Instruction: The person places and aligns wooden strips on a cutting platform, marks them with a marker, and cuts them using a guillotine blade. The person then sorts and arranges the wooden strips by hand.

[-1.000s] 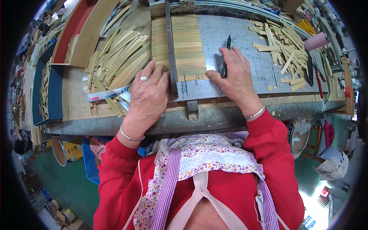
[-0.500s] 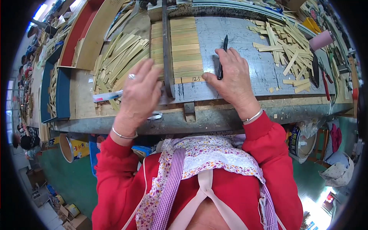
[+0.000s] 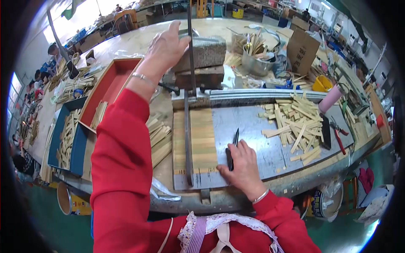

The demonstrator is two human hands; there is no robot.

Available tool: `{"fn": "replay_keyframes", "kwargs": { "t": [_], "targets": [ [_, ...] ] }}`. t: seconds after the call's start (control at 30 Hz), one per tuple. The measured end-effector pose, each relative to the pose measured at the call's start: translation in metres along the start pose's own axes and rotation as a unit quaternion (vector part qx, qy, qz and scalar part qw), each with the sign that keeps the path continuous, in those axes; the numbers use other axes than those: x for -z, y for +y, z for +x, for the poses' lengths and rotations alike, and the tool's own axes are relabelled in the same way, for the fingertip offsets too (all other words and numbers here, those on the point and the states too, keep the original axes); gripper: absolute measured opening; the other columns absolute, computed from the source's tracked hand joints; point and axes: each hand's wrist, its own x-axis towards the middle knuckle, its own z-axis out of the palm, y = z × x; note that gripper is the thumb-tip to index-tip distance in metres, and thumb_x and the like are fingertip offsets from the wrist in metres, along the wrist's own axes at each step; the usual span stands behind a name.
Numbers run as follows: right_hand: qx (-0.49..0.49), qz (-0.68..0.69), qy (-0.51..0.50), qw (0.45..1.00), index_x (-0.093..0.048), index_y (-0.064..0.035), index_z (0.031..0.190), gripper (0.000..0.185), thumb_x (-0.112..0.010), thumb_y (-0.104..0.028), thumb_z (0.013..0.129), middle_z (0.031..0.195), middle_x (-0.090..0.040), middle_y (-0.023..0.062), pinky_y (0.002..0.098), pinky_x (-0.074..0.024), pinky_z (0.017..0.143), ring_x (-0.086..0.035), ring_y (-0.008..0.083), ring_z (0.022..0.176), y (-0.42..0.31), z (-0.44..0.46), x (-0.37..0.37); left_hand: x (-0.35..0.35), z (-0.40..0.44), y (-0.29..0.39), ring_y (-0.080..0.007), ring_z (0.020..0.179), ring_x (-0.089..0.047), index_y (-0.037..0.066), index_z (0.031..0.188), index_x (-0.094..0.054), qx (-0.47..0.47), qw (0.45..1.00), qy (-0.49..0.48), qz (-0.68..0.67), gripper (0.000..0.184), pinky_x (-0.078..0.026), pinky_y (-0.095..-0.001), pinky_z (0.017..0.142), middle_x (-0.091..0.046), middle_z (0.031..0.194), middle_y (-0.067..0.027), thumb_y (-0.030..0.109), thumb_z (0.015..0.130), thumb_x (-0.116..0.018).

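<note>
My left hand (image 3: 168,47) is raised at the back, fingers apart, beside a dark upright metal bar (image 3: 192,63). Whether its thumb touches the bar I cannot tell. My right hand (image 3: 244,163) rests on the grey metal plate (image 3: 253,122), a slim black pen (image 3: 237,137) held between thumb and fingers. Its thumb is at the right edge of a row of bamboo strips (image 3: 203,139), laid side by side with handwritten marks on the nearest one. A long dark metal bar (image 3: 188,143) lies across these strips.
Loose cut strips (image 3: 297,122) are heaped on the right, near pliers (image 3: 339,135) and a pink roll (image 3: 331,99). Red (image 3: 114,82) and blue (image 3: 80,147) boxes stand left. Behind are stone-like blocks (image 3: 202,52), a metal pot (image 3: 258,65) and cardboard (image 3: 301,50).
My left hand has moved from in front of the strips up to the back, beside the upright bar. My right hand stays by the strips with the pen. The view has tilted up.
</note>
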Motion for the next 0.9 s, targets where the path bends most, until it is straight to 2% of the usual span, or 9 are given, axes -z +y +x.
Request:
{"fn": "replay_keyframes", "kwargs": {
  "t": [0.17,0.33,0.43,0.47,0.57,0.63,0.7,0.83,0.9],
  "targets": [
    [-0.018,0.010,-0.027,0.999,-0.053,0.0025,0.119,0.065,-0.077,-0.030,0.069,0.117,-0.056,0.0263,0.0502,-0.0355,0.098,-0.046,0.0447,0.118,-0.003,0.004,0.006,-0.025,0.077,-0.008,-0.0453,0.107,-0.058,0.001,0.133,-0.042,0.032,0.999,0.037,-0.004,0.061,-0.045,-0.0471,0.092,-0.061,0.113,-0.0300,0.037,0.087,-0.060],
    [-0.025,0.022,-0.043,0.999,-0.054,0.0024,0.118,0.064,-0.077,-0.031,0.069,0.114,-0.055,0.0254,0.0497,-0.0362,0.096,-0.046,0.0437,0.117,-0.004,0.006,0.009,-0.041,0.115,-0.014,-0.0397,0.114,-0.056,0.003,0.138,-0.040,0.088,0.995,-0.006,0.037,0.062,-0.043,-0.0431,0.098,-0.059,0.121,-0.0272,0.030,0.085,-0.060],
    [-0.026,0.028,-0.053,0.998,-0.054,0.0021,0.119,0.064,-0.076,-0.032,0.069,0.114,-0.055,0.0250,0.0489,-0.0363,0.096,-0.046,0.0428,0.118,-0.004,0.007,0.010,-0.056,0.133,-0.032,-0.0389,0.113,-0.057,0.004,0.137,-0.042,0.087,0.996,-0.012,0.034,0.060,-0.043,-0.0430,0.098,-0.059,0.122,-0.0254,0.026,0.084,-0.059],
    [-0.028,0.028,-0.054,0.998,-0.053,0.0020,0.119,0.064,-0.076,-0.032,0.070,0.114,-0.054,0.0249,0.0487,-0.0363,0.096,-0.045,0.0425,0.118,-0.003,0.007,0.011,-0.054,0.134,-0.029,-0.0409,0.113,-0.057,0.006,0.128,-0.052,0.083,0.996,-0.012,0.020,0.045,-0.045,-0.0471,0.096,-0.060,0.120,-0.0255,0.020,0.086,-0.053],
    [-0.018,0.023,-0.040,0.999,-0.051,0.0013,0.117,0.060,-0.073,-0.033,0.072,0.111,-0.052,0.0234,0.0467,-0.0363,0.094,-0.044,0.0398,0.117,-0.003,0.005,0.010,-0.052,0.137,-0.030,-0.0405,0.113,-0.057,0.007,0.127,-0.055,0.085,0.994,-0.047,0.047,0.044,-0.045,-0.0464,0.095,-0.060,0.119,-0.0245,0.019,0.085,-0.052],
    [-0.014,0.017,-0.033,0.999,-0.051,0.0013,0.118,0.061,-0.072,-0.034,0.073,0.114,-0.052,0.0242,0.0471,-0.0359,0.095,-0.044,0.0401,0.117,-0.001,0.004,0.007,-0.054,0.137,-0.038,-0.0389,0.108,-0.059,0.006,0.121,-0.058,0.066,0.996,-0.001,0.058,0.044,-0.045,-0.0428,0.094,-0.063,0.114,-0.0228,0.021,0.080,-0.056],
    [-0.008,0.006,-0.010,1.000,-0.051,0.0013,0.118,0.061,-0.072,-0.034,0.073,0.115,-0.052,0.0246,0.0471,-0.0357,0.096,-0.044,0.0403,0.117,0.000,0.001,0.004,-0.042,0.129,-0.031,-0.0387,0.106,-0.060,0.008,0.120,-0.059,0.057,0.996,-0.008,0.061,0.043,-0.046,-0.0431,0.093,-0.064,0.111,-0.0224,0.023,0.081,-0.055],
    [-0.006,0.024,-0.011,1.000,-0.051,0.0005,0.118,0.060,-0.072,-0.033,0.073,0.115,-0.052,0.0242,0.0458,-0.0357,0.096,-0.043,0.0398,0.118,0.001,0.000,0.004,-0.007,0.101,-0.001,-0.0386,0.100,-0.063,0.012,0.117,-0.061,0.023,0.996,0.052,0.071,0.041,-0.048,-0.0469,0.087,-0.066,0.105,-0.0218,0.038,0.086,-0.053],
    [-0.011,0.014,-0.003,1.000,-0.052,-0.0003,0.117,0.058,-0.072,-0.032,0.073,0.114,-0.053,0.0227,0.0458,-0.0360,0.096,-0.044,0.0387,0.116,0.001,-0.001,0.005,0.011,0.087,0.008,-0.0406,0.093,-0.064,0.010,0.103,-0.062,-0.041,0.990,0.090,0.096,0.038,-0.049,-0.0477,0.081,-0.067,0.102,-0.0180,0.043,0.090,-0.052]
  ]
}}
